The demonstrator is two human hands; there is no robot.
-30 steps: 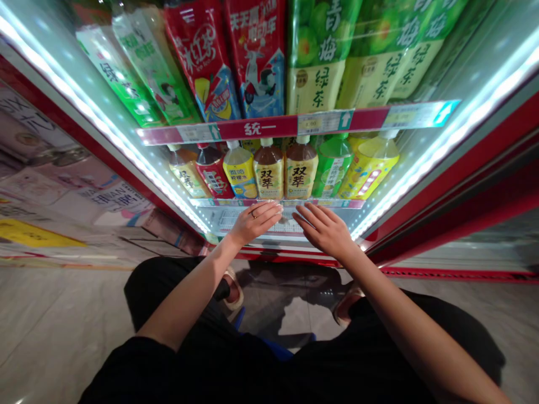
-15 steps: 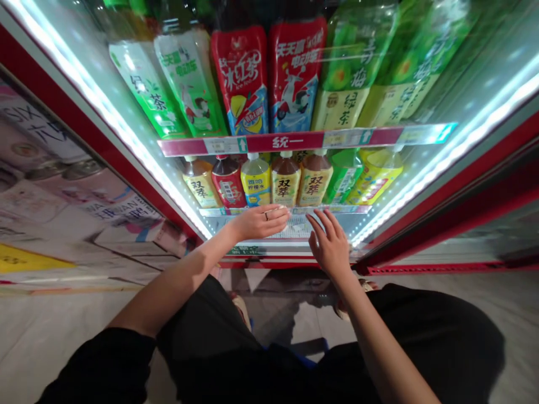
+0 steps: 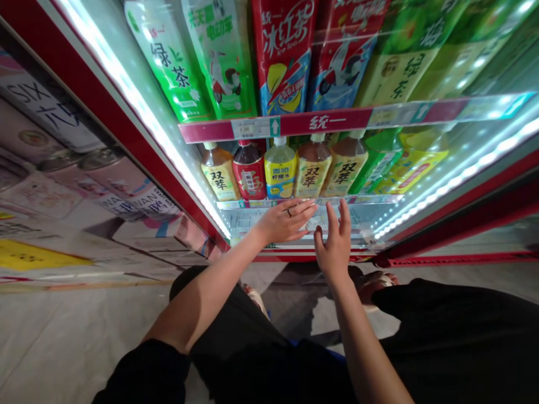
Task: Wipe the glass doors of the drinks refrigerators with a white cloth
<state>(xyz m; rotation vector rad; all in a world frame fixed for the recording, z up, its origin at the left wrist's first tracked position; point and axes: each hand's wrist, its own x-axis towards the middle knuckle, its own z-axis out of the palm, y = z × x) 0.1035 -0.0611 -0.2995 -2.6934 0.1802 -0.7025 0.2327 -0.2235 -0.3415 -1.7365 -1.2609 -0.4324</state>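
My left hand (image 3: 289,220), with a dark ring, reaches in front of the lower shelf edge (image 3: 248,204), fingers stretched to the right and holding nothing I can see. Beside it, my right hand (image 3: 334,244) points upward with fingers apart and nothing between them. Just beyond my hands stand bottled drinks: a yellow-labelled lemon drink bottle (image 3: 280,175), a tan-labelled tea bottle (image 3: 312,171) and another tan-labelled tea bottle (image 3: 344,170). A red-labelled bottle (image 3: 248,178) is farther left. Whether my left fingertips touch the shelf edge, I cannot tell.
Larger green and red tea bottles (image 3: 286,67) line the upper shelf, behind a red label strip (image 3: 328,122). Lit cooler walls (image 3: 143,118) flank both sides. Pink drink packs (image 3: 113,174) are stacked at left. My knees and sandalled feet are below.
The view has shifted, so the shelves look nearer and farther right. My left hand has moved right with its fingers more spread. My right hand's fingers have straightened and point upward.
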